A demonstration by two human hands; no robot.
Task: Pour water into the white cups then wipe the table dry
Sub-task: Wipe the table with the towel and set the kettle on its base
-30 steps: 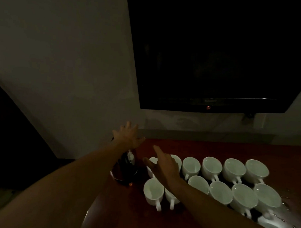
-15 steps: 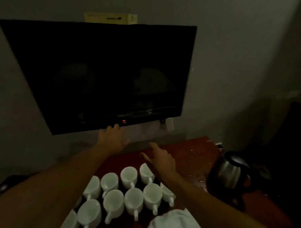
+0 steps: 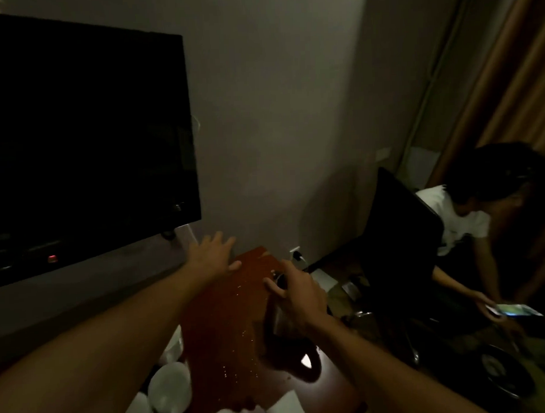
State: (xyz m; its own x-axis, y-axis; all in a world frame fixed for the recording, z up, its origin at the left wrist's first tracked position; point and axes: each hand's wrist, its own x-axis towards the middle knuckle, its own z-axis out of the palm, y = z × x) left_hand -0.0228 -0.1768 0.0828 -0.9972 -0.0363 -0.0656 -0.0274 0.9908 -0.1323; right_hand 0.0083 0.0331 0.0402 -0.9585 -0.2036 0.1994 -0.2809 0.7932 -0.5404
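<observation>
The view has swung right since half a second ago: the kettle (image 3: pixel 283 321), which sat off at the right edge, is now near centre, and the right hand (image 3: pixel 300 298) has come across from above the cups to arrive over it. That hand is curled down on the kettle's top with fingers (image 3: pixel 275 288) bent around the lid area; whether it has truly clamped on or only rests there I cannot tell, the light is too dim. The left hand (image 3: pixel 212 258) is stretched out ahead, palm down, fingers spread and loose, gripping nothing, hovering above the far end of the red-brown table (image 3: pixel 225 316) close to the wall.

Between the two forearms the tabletop glitters with scattered water droplets (image 3: pixel 239 346), running from mid-table toward the near edge. The white cups (image 3: pixel 169 386) have slid to the lower left corner of the view, tucked under the left forearm, well apart from the right hand and the kettle. A white cloth (image 3: pixel 287 405) lies at the bottom edge, just near the right forearm.

A dark television (image 3: pixel 83 145) hangs on the wall to the left, a small red light glowing at its lower edge. To the right, another person (image 3: pixel 469 218) in a white shirt sits holding a lit phone (image 3: pixel 515 309).
</observation>
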